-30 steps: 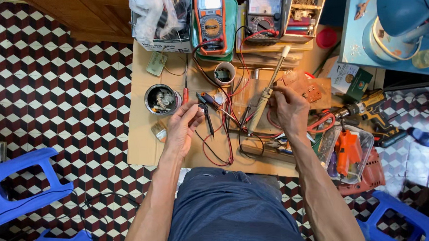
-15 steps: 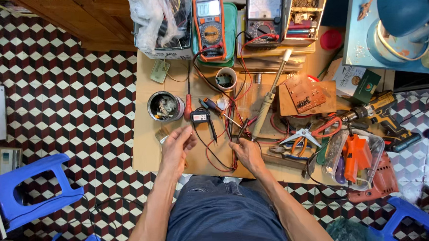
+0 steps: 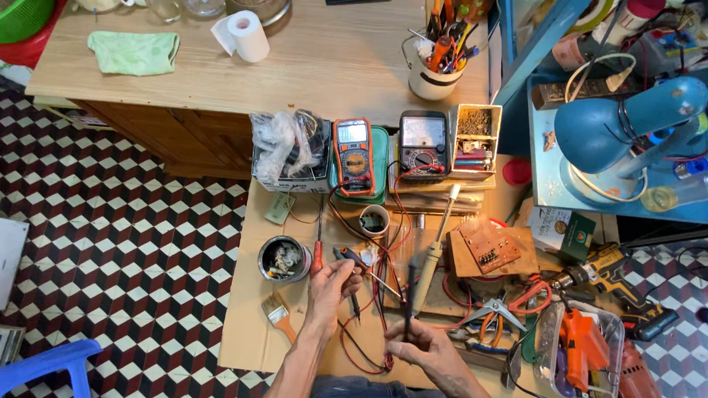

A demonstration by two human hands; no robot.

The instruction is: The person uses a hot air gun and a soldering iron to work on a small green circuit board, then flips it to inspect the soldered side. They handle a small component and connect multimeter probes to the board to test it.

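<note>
My left hand (image 3: 327, 286) is curled around a small dark-handled tool (image 3: 349, 261) over the cardboard-covered work surface (image 3: 253, 339), just right of a tin can (image 3: 283, 259). My right hand (image 3: 426, 353) sits near the front edge and grips a slim black probe (image 3: 408, 300) that points away from me. Red and black leads (image 3: 378, 301) loop between the two hands and run back toward an orange digital multimeter (image 3: 354, 155). A cream-handled soldering iron (image 3: 433, 255) lies just right of the probe, and a brown circuit board (image 3: 490, 249) lies beyond it.
An analog meter (image 3: 423, 144), a parts box (image 3: 476, 134), a tape roll (image 3: 373, 220), a red screwdriver (image 3: 316, 248), a paint brush (image 3: 278, 314), pliers (image 3: 494, 308) and a drill (image 3: 604, 272) crowd the surface. A blue lamp (image 3: 629, 123) stands right, a wooden table (image 3: 340, 56) behind, a blue stool (image 3: 36, 380) left.
The view has tilted up, showing more of the wooden table. My right hand left the circuit board, came back toward me and now holds the black probe. My left hand has closed on the small tool.
</note>
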